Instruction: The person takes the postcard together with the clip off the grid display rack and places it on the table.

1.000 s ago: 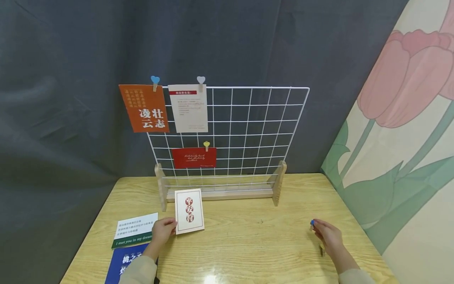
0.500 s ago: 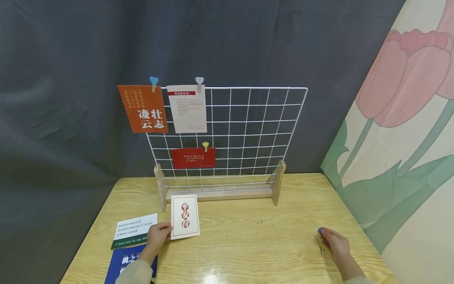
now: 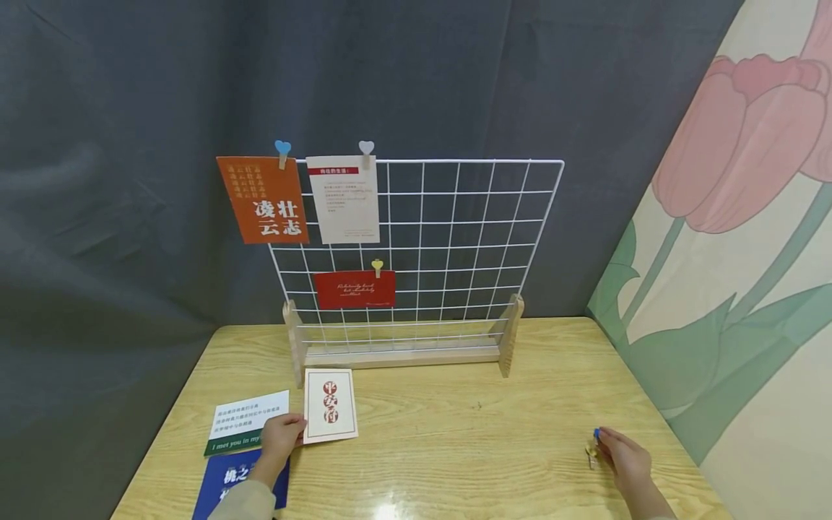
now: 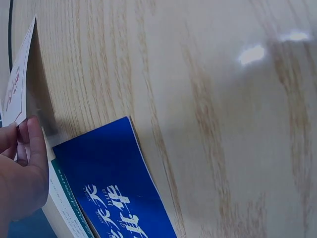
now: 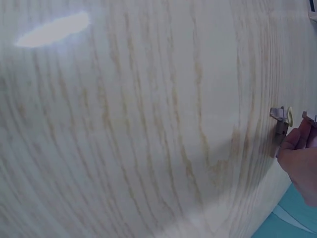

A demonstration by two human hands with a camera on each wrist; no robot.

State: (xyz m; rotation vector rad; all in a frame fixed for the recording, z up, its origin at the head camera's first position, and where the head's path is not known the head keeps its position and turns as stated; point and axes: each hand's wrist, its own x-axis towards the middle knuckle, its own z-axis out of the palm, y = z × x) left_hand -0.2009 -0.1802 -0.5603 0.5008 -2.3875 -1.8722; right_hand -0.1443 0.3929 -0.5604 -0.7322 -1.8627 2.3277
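My left hand pinches the left edge of a white card with a thin border and red round characters. In the left wrist view the card tilts up off the table between thumb and fingers. Below that hand lie a white-and-green card and a blue card, both partly covered by it. At the right, my right hand pinches a small clip with a blue top. Close to those fingertips, a yellow-topped clip rests on the table.
A white wire grid stands on a wooden base at the back. Clipped to it are an orange card, a white card and a red card. A dark curtain hangs behind.
My left hand has drawn the white card leftward and nearer to me, lower toward the table. My right hand, holding the blue clip, has shifted right and nearer to me, beside the yellow clip.
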